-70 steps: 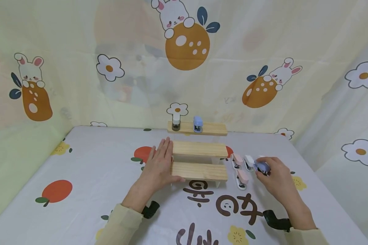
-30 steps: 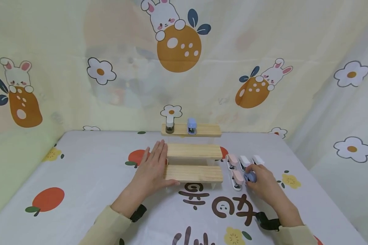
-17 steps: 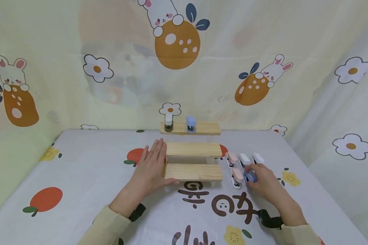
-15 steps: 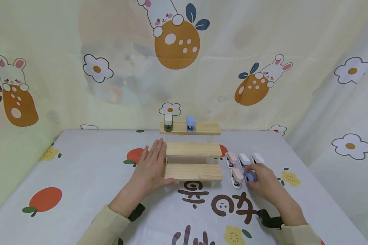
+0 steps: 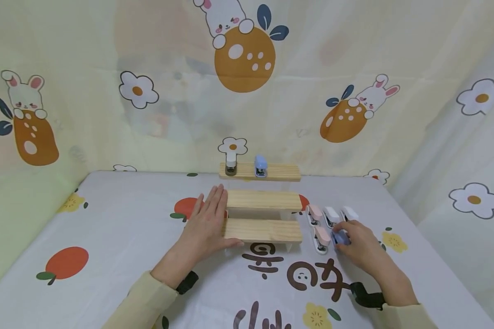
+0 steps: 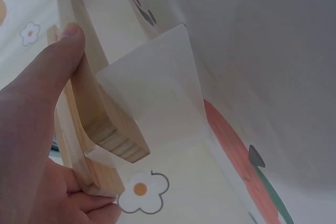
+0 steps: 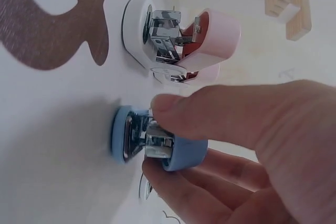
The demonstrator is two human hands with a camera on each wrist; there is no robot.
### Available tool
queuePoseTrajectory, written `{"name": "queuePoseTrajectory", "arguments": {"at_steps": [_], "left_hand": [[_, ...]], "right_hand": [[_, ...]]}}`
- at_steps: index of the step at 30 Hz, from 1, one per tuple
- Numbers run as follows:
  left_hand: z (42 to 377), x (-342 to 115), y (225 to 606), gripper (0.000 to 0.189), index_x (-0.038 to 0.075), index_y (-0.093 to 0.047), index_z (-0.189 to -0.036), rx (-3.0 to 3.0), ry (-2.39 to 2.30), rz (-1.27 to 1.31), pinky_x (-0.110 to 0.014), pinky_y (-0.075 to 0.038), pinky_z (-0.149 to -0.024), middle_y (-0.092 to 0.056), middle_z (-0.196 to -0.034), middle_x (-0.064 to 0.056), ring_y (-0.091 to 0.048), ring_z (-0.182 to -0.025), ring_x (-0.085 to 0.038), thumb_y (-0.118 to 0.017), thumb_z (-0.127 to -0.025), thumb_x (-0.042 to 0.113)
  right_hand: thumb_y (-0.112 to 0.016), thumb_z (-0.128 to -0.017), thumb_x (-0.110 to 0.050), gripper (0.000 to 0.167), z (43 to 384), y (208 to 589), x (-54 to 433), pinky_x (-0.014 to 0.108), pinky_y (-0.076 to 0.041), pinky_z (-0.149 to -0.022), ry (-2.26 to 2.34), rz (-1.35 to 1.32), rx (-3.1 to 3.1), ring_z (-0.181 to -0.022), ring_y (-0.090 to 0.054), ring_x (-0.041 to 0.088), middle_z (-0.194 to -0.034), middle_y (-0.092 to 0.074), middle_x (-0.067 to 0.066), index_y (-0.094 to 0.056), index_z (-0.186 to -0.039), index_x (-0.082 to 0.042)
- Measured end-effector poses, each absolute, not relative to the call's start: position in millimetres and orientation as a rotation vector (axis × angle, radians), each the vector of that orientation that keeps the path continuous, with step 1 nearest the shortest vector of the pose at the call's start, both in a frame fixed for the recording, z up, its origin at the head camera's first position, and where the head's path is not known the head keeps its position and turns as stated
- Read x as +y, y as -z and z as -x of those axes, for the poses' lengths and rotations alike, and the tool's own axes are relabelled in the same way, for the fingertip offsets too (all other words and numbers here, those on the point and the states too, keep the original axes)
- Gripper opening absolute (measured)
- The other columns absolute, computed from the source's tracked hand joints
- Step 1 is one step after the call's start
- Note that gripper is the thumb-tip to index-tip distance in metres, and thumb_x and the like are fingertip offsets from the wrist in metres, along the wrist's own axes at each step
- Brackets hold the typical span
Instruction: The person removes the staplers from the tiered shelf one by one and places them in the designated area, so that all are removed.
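Note:
My right hand (image 5: 360,244) pinches a small blue stapler (image 5: 340,237) between thumb and fingers. In the right wrist view that blue stapler (image 7: 186,150) is upright, its base at the tablecloth. Just left of it stands a pink-and-white stapler (image 5: 322,237). Behind are another pink stapler (image 5: 314,214), a white stapler (image 5: 331,215) and a second white one (image 5: 349,213). My left hand (image 5: 206,226) lies along the left end of a stepped wooden rack (image 5: 267,230), fingers straight, thumb touching the front board's edge. The left wrist view shows the thumb (image 6: 71,38) on the wood.
On the rack's top board (image 5: 281,172) stand a white-and-dark stapler (image 5: 231,165) and a light blue stapler (image 5: 261,166). The middle board (image 5: 267,200) and the front board have no staplers on them. A printed cloth (image 5: 119,219) covers the table, with patterned curtains around it.
My right hand has brought the blue stapler from the back row's right side forward and left, beside the front pink one. It holds nearly still lately. The left hand stays at the rack.

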State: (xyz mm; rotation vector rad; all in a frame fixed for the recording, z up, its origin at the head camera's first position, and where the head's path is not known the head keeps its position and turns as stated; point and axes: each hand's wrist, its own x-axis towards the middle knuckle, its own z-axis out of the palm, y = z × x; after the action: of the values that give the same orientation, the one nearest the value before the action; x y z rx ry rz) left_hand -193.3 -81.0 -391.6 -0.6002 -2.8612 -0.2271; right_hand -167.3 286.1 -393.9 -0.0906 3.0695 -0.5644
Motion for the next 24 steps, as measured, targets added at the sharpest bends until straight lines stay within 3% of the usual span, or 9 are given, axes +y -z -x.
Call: {"name": "queuePoseTrajectory", "arguments": {"at_steps": [14,24], "left_hand": [[193,-80,389,0.133,-0.002,-0.016,-0.157,-2.885,0.260,0.590,-0.052,-0.013,-0.126,-0.016,-0.166,-0.017,-0.014,-0.155,-0.030,-0.077,-0.065,0.073],[193,-80,389,0.133,-0.002,-0.016,-0.157,-2.882,0.271,0.592,-0.051,-0.013,-0.126,-0.015,-0.166,-0.016,-0.015,-0.155,-0.030,-0.077,-0.065,0.073]], "right_hand": [[-0.073,-0.085,-0.007,0.032,164,386,288,0.058,-0.054,-0.088,0.571,0.059,3.072,-0.103,-0.058,0.042,-0.130,-0.051,0.034,-0.065,-0.116,-0.001],[-0.066,-0.090,-0.010,0.030,162,359,274,0.057,-0.057,-0.085,0.641,0.205,3.272,-0.103,-0.061,0.043,-0.126,-0.057,0.028,-0.064,-0.117,0.001]]}}
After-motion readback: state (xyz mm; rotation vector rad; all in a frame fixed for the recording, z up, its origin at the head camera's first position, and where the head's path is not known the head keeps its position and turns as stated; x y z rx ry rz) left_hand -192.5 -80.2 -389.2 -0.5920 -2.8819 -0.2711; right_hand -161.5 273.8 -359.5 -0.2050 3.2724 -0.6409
